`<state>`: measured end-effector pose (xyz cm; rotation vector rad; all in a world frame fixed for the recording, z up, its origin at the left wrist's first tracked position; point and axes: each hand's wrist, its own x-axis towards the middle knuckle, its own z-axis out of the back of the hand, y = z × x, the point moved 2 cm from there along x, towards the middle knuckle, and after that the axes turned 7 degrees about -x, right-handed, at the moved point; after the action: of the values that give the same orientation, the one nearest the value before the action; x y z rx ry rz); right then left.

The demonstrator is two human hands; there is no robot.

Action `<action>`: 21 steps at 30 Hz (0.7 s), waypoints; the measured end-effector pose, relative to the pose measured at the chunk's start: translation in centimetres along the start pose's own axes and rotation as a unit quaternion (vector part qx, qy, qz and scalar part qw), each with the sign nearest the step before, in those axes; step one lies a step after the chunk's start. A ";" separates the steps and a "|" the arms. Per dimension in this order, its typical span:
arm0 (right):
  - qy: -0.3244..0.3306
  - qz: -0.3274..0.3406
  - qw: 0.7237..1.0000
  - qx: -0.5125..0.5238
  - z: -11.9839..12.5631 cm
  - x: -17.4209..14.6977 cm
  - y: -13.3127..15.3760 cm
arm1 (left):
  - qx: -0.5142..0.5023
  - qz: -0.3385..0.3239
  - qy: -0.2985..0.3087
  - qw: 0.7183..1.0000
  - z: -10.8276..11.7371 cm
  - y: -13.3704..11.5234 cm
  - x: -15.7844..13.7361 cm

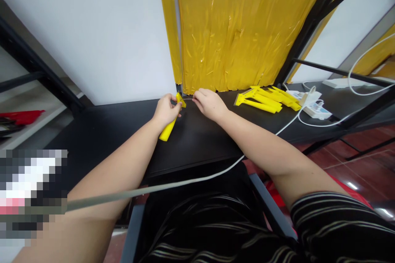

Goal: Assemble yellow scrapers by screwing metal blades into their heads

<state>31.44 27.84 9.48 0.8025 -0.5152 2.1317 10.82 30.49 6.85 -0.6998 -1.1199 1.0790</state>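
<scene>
My left hand (pixel 166 110) is closed around a yellow scraper (pixel 168 130), its handle slanting down toward the table's front edge and its wider head up between thumb and fingers. To the right of it, my right hand (pixel 210 103) is closed in a pinch. From its fingertips a thin, rod-like tool (pixel 189 99) points left to the scraper's head; its exact kind is too small to make out. Farther right, several more yellow scrapers (pixel 262 99) lie in a loose pile.
The black table (pixel 123 131) meets a white panel (pixel 129 33) and a yellow taped sheet (pixel 240 28) at the back. White power strips (pixel 316 109) stand beside the pile. A white cable (pixel 197 180) runs across in front of me. Black metal frame posts (pixel 304 41) rise at both sides.
</scene>
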 end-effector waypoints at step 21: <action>0.188 -0.007 0.979 -0.072 1.0 1.1 0.5 | 0.133 -0.018 0.028 0.991 0.5 -1.4 -0.4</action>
<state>30.87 27.60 10.90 0.3081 -0.4513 2.1360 10.77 29.54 8.10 -0.4940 -0.9157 1.1464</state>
